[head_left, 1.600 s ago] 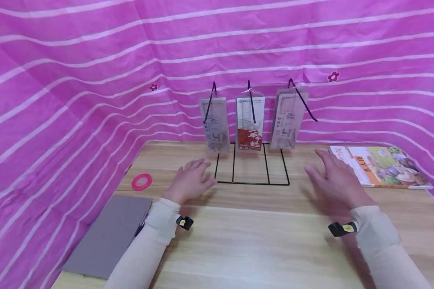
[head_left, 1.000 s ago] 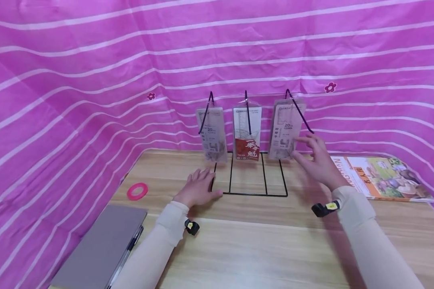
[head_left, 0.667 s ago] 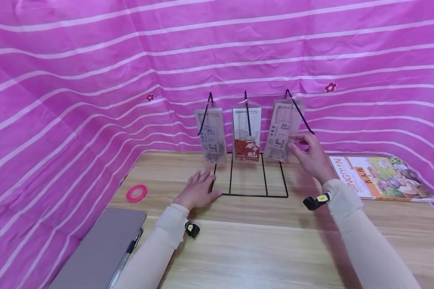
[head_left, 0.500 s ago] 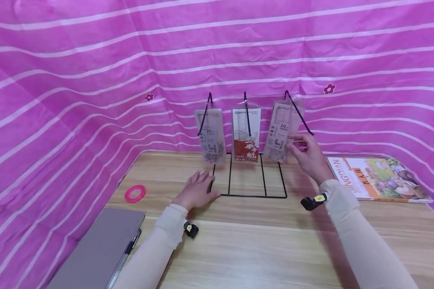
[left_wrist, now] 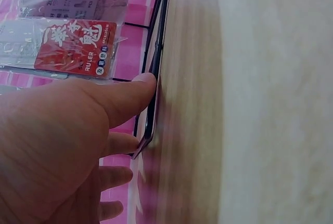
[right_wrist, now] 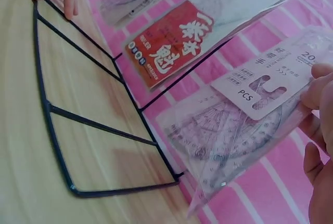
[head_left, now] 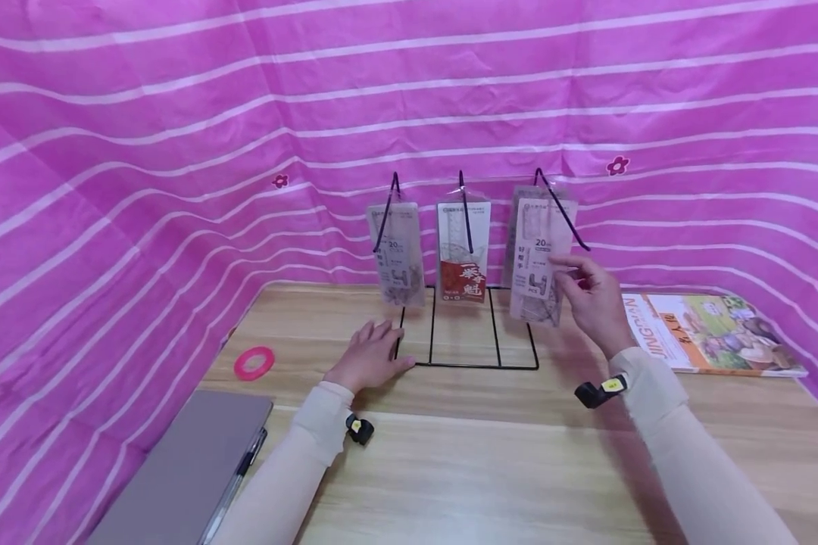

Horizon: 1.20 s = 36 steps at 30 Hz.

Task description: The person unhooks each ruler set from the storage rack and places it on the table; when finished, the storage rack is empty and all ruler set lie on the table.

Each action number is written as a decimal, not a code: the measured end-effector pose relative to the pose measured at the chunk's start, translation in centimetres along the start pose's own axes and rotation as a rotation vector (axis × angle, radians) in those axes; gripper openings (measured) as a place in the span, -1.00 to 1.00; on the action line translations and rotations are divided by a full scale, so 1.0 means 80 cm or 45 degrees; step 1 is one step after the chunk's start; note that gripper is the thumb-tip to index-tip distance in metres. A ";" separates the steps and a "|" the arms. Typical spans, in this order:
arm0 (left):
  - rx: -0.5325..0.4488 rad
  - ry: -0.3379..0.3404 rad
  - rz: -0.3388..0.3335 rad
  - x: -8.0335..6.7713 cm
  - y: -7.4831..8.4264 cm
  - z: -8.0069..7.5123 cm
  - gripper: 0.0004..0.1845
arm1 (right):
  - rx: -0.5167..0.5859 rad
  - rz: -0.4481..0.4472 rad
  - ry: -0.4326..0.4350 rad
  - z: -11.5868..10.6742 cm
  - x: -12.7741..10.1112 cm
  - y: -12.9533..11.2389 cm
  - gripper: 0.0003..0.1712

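The right hand (head_left: 593, 299) pinches the rightmost ruler pack (head_left: 537, 261) by its right edge — long axis near vertical, top at the wire rack's (head_left: 466, 333) right hook, bottom end hanging above the table (head_left: 491, 454). The left hand (head_left: 371, 362) lies flat, fingers relaxed, pressing the rack's base corner.

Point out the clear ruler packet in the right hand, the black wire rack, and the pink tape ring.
clear ruler packet (head_left: 535, 276), head view, white label
black wire rack (head_left: 466, 365), head view, front base bar
pink tape ring (head_left: 254, 362), head view, its band
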<state>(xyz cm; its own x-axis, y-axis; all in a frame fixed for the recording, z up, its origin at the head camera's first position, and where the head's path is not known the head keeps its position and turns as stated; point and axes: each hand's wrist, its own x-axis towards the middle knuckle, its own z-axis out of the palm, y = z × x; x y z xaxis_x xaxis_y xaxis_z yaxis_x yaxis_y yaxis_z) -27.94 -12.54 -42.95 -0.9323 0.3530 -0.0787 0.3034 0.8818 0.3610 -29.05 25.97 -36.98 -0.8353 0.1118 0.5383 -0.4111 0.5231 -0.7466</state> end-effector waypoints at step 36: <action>0.001 -0.018 0.010 0.006 -0.004 -0.003 -0.19 | 0.198 0.085 -0.112 -0.146 -0.141 -0.039 -0.59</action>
<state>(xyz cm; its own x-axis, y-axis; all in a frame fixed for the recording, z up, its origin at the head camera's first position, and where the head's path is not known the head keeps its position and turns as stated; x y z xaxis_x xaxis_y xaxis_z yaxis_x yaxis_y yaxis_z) -28.52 -12.73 -42.85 -0.9270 0.3644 -0.0889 0.3109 0.8791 0.3613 -14.06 32.89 -36.16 -0.8884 0.0640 0.4546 -0.3997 0.3791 -0.8346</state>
